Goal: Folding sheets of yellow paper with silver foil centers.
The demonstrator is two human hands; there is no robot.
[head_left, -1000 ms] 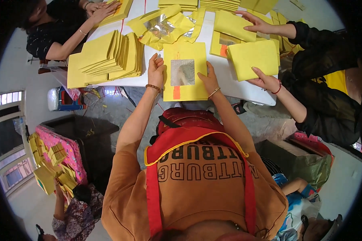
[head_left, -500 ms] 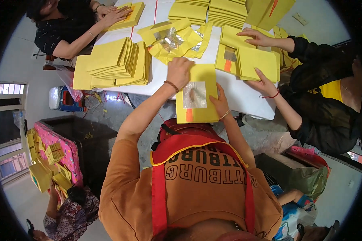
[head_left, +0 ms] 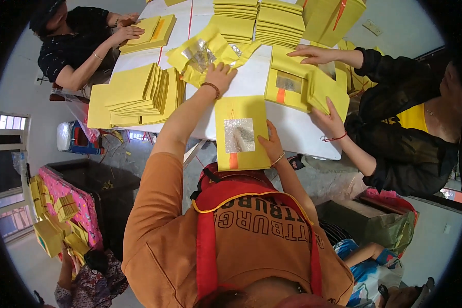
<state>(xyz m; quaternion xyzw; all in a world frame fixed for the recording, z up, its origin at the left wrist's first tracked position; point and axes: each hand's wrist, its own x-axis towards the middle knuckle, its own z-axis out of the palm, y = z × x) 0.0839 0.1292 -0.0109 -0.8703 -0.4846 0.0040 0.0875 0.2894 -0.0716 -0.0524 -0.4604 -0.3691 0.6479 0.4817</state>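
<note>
The left hand (head_left: pixel 220 77) lies open on crumpled foil wrappers (head_left: pixel 200 54) at upper centre. The yellow sheet (head_left: pixel 240 133), long axis toward the person, lies lower right, pinned under the flat right hand (head_left: pixel 271 146).

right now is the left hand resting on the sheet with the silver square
No, the left hand reaches to the loose yellow sheets farther up the table; only the right hand touches that sheet.

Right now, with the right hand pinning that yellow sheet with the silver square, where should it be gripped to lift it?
Grip the yellow sheet at its near edge, which overhangs the white table, coming from below and the person's side. It lies flat, so only that free edge lets fingers get under. The right hand rests on its right edge.
</note>
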